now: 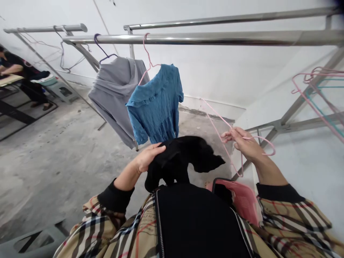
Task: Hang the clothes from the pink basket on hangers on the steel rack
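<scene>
My left hand [149, 156] grips a black garment [180, 157], bunched in front of my chest with its right end dangling; its kind cannot be made out. In my right hand [243, 141] is a pink clothes hanger [219, 130], tilted, its hook pointing to the right past my wrist. The hanger and the black garment are apart. Just beyond my left hand, a blue ruffled dress or blouse [158, 104] hangs on another pink hanger. Behind it to the left is a grey long-sleeved top [115, 89] on a purple hanger.
A metal rail [215, 38] runs across above. Several spare hangers [319, 86] hang at the right on a slanted bar [314, 86]. Low on the right stands a pink basket [244, 197] with dark cloth inside. At the far left a person [24, 71] sits by a table. A grey stool [34, 238] is at lower left.
</scene>
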